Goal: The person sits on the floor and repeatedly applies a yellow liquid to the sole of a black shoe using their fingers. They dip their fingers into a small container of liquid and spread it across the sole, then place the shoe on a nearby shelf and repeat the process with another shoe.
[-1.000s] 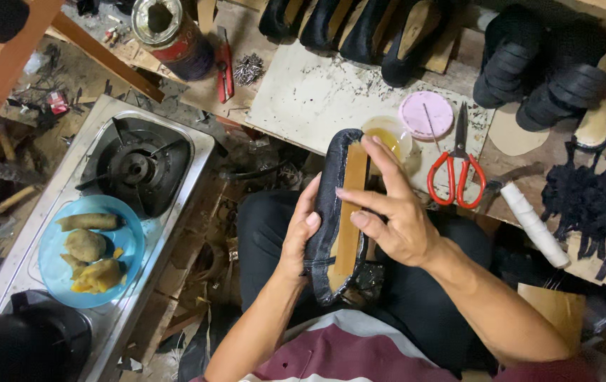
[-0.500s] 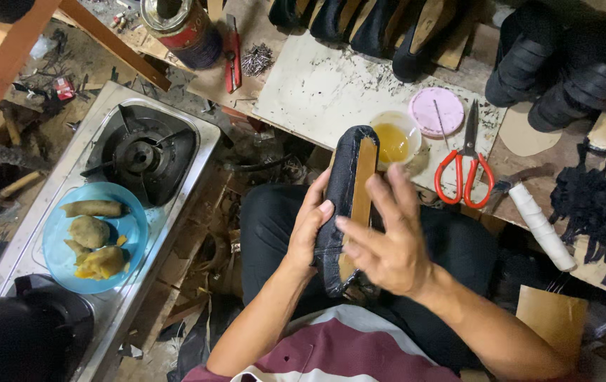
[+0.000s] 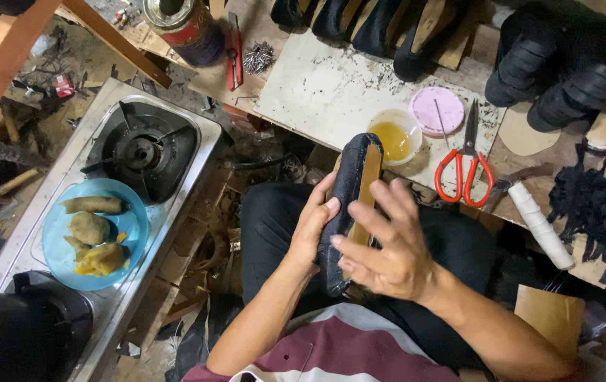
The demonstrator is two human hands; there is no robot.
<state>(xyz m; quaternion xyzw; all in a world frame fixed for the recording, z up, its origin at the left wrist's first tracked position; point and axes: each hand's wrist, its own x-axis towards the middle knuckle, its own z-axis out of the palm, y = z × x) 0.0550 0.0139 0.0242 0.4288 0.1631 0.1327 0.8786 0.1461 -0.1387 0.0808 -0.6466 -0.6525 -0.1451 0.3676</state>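
Two hands on one dark shoe upper, held sole-up over my lap.

From where I watch, the steel gas stove (image 3: 140,152) fills the left side, with a blue plate (image 3: 94,233) of food on its near end. Far across the middle lies the stained white work board (image 3: 317,92), and a row of dark shoes (image 3: 366,21) stands beyond it. On the board's right part I see red-handled scissors (image 3: 464,166), a pink lid (image 3: 437,111) and a small cup of yellow glue (image 3: 393,136). Just near of that cup is the shoe upper (image 3: 349,205), its tan insole facing up. My left hand (image 3: 311,230) is wrapped around its left edge, gripping it. My right hand (image 3: 388,251) lies on the insole with fingers spread, pressing rather than clasping.
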